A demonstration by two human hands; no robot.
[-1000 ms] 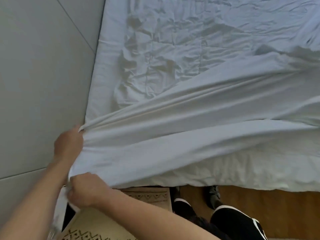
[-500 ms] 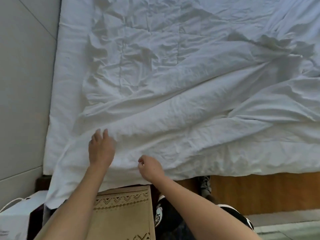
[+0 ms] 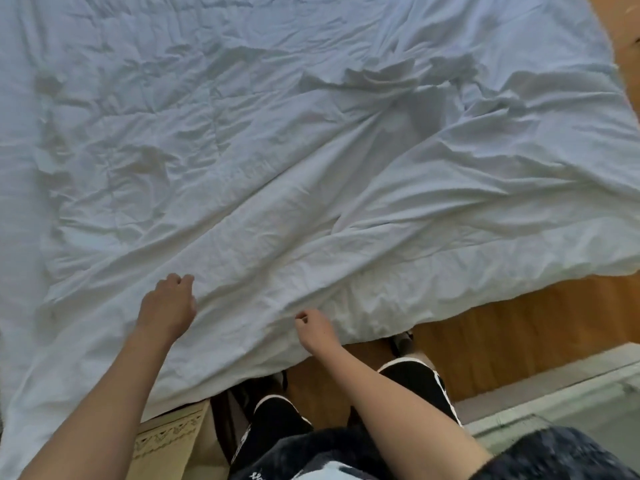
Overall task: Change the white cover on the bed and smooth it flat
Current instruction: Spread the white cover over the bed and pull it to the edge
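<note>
Head view: one white cover (image 3: 311,161) lies rumpled across the bed, its near edge hanging over the wooden side (image 3: 519,323). Two hands: the left hand (image 3: 168,304) rests on it, fingers loosely curled; the right hand (image 3: 313,327) pinches a fold at that edge.

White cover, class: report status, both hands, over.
Left hand on the white cover, fingers curled. Right hand loosely curled at its edge. Cover spread, heavily wrinkled. Nothing in the way.

We see soft, even daylight | gentle shadows in the cover's (image 3: 311,168) creases | slight blur | wide-angle bending at edges
</note>
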